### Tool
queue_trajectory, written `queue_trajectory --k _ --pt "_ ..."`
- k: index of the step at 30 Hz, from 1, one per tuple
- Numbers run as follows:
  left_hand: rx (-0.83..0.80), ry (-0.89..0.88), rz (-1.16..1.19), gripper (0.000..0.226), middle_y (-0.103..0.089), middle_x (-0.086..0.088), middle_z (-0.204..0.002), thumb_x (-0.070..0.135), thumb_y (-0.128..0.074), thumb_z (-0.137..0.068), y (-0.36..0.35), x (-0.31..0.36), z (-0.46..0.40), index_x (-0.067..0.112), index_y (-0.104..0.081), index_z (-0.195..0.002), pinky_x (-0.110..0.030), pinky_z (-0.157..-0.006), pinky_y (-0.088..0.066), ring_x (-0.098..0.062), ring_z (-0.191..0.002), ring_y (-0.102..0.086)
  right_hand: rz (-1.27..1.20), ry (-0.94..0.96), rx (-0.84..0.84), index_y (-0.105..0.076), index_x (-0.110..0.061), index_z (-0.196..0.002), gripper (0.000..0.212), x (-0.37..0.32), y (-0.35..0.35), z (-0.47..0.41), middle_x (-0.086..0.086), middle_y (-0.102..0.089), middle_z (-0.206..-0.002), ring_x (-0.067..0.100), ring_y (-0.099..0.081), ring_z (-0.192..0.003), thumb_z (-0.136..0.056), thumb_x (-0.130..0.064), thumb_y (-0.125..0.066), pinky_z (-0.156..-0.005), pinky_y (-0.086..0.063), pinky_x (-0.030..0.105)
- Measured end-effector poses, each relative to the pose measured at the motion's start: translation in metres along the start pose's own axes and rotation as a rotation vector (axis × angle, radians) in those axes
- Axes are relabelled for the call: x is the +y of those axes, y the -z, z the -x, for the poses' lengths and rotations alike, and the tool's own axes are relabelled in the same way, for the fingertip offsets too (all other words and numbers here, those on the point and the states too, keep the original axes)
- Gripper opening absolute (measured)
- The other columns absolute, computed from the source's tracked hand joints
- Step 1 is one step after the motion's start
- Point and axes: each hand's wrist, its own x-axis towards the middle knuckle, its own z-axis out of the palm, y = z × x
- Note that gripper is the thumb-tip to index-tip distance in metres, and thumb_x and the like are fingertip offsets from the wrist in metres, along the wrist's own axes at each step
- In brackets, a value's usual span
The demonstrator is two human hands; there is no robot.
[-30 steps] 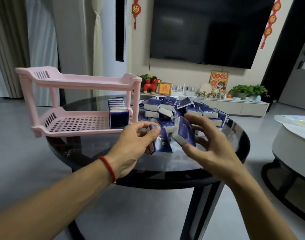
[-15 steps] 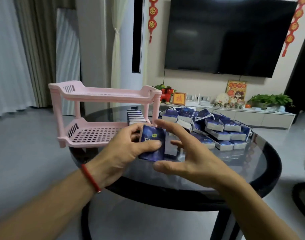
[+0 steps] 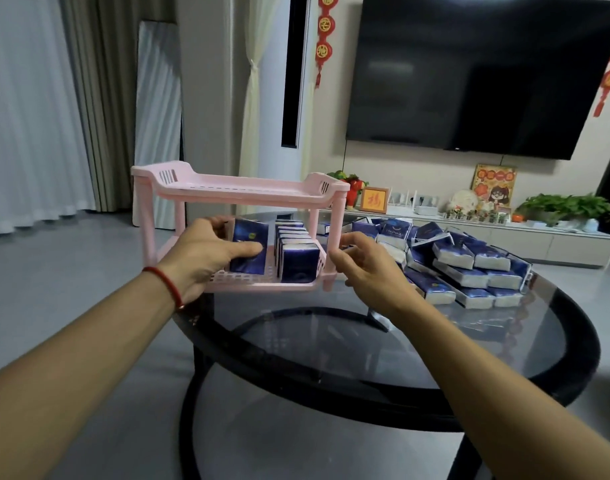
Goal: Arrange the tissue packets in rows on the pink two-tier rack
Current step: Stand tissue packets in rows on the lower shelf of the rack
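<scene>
One packet [image 3: 249, 249] is going onto the lower tier of the pink rack [image 3: 241, 188] at centre frame; the left hand [image 3: 206, 252] is clamped on it, thumb across its blue face and the other digits behind, holding it upright just left of the finished row [image 3: 296, 252]. That row is standing on edge along the tier's right end, running from front to back. Judging by this, the step in hand is the start of a second row beside the first, and the task is at an early stage: the upper tier appears to be carrying nothing, and the loose pile of packets [image 3: 466, 261] is lying on the glass surface [image 3: 400, 348] at right of centre, well clear of the rack. The right hand [image 3: 362, 265] is hovering, fingers spread and holding nothing, just right of the rack's front right post, between the rack and the pile. The next move is calling for the held packet to be seated flat on the slotted floor, square with the neighbouring row, and then let go without tipping it; whether its lower edge is touching the tier already, I cannot tell. The right hand is looking well placed to be fetching another packet from the pile.
</scene>
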Motion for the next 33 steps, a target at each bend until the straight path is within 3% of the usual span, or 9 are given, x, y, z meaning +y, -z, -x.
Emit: queue_trajectory --k 2,7,11,17,21,23,25,29,33 --pt "0.012 0.011 -0.076 0.038 -0.075 0.002 -0.077 -0.018 -0.079 -0.074 -0.006 0.001 -0.010 0.009 -0.070 -0.099 -0.020 -0.054 -0.057 -0.015 -0.074 -0.073 0.010 -0.010 -0.006 -0.060 -0.023 -0.116 0.023 0.002 -0.002 -0.002 -0.003 -0.072 -0.100 0.011 -0.070 -0.089 -0.096 -0.027 -0.070 -0.086 -0.060 0.043" --pt "-0.053 0.157 -0.204 0.066 -0.073 -0.013 -0.115 -0.019 -0.081 -0.069 -0.007 -0.002 -0.041 0.012 -0.068 -0.126 -0.045 -0.096 -0.058 -0.031 -0.107 -0.069 0.007 -0.017 0.015 -0.055 -0.019 -0.112 0.028 -0.001 -0.008 0.000 0.000 -0.070 -0.101 0.016 -0.069 -0.089 -0.092 -0.013 -0.074 -0.084 -0.061 0.045" --pt "-0.158 0.215 -0.201 0.065 -0.070 -0.015 -0.123 -0.018 -0.078 -0.075 -0.006 -0.002 -0.055 0.017 -0.066 -0.129 -0.055 -0.096 -0.057 -0.036 -0.114 -0.068 -0.029 -0.031 0.054 -0.056 -0.018 -0.112 0.024 0.001 -0.006 0.007 0.004 -0.072 -0.103 0.018 -0.072 -0.089 -0.093 -0.011 -0.070 -0.082 -0.062 0.043" --pt "-0.236 0.160 -0.197 0.068 -0.066 -0.014 -0.131 -0.015 -0.074 -0.082 -0.014 -0.012 -0.060 0.013 -0.057 -0.141 -0.047 -0.095 -0.059 -0.032 -0.115 -0.067 -0.106 -0.072 0.048 -0.057 -0.019 -0.110 0.023 0.003 -0.002 0.014 0.005 -0.072 -0.102 0.017 -0.074 -0.089 -0.093 -0.008 -0.070 -0.078 -0.062 0.040" --pt "-0.248 0.022 -0.582 0.084 -0.064 -0.004 -0.136 0.019 -0.088 -0.079 -0.011 -0.020 -0.059 0.019 -0.045 -0.151 -0.034 -0.101 -0.048 -0.024 -0.121 -0.063 -0.096 -0.065 0.055 -0.056 -0.019 -0.112 0.024 0.002 -0.003 0.014 0.005 -0.071 -0.103 0.016 -0.073 -0.088 -0.094 -0.010 -0.069 -0.068 -0.058 0.027" --pt "-0.259 -0.005 -0.691 0.090 -0.062 0.001 -0.137 0.031 -0.092 -0.075 -0.008 -0.019 -0.059 0.019 -0.043 -0.150 -0.035 -0.107 -0.044 -0.023 -0.124 -0.059 -0.095 -0.061 0.055 -0.056 -0.020 -0.111 0.024 0.002 -0.003 0.014 0.005 -0.071 -0.102 0.016 -0.073 -0.087 -0.094 -0.010 -0.069 -0.069 -0.059 0.028" --pt "-0.290 -0.008 -0.709 0.094 -0.061 -0.002 -0.138 0.027 -0.093 -0.073 -0.007 -0.017 -0.056 0.019 -0.039 -0.149 -0.044 -0.112 -0.046 -0.025 -0.125 -0.059 -0.082 -0.056 0.061 -0.056 -0.021 -0.111 0.024 0.001 -0.003 0.015 0.004 -0.071 -0.101 0.016 -0.073 -0.086 -0.094 -0.010 -0.069 -0.072 -0.061 0.033" --pt "-0.227 -0.087 -0.767 0.068 -0.067 -0.004 -0.128 0.013 -0.087 -0.079 -0.010 -0.023 -0.051 0.016 -0.053 -0.138 -0.030 -0.095 -0.046 -0.022 -0.114 -0.063 -0.080 -0.052 0.069 -0.056 -0.021 -0.112 0.026 0.000 -0.003 0.016 0.004 -0.072 -0.099 0.018 -0.074 -0.086 -0.093 -0.009 -0.069 -0.076 -0.063 0.038" --pt "-0.176 -0.097 -0.765 0.061 -0.066 -0.004 -0.125 0.014 -0.085 -0.081 -0.014 -0.027 -0.055 0.015 -0.056 -0.134 -0.030 -0.094 -0.043 -0.020 -0.108 -0.061 -0.077 -0.058 0.066 -0.055 -0.019 -0.115 0.027 -0.004 -0.003 0.018 0.005 -0.071 -0.100 0.018 -0.073 -0.086 -0.094 -0.008 -0.069 -0.076 -0.063 0.036"
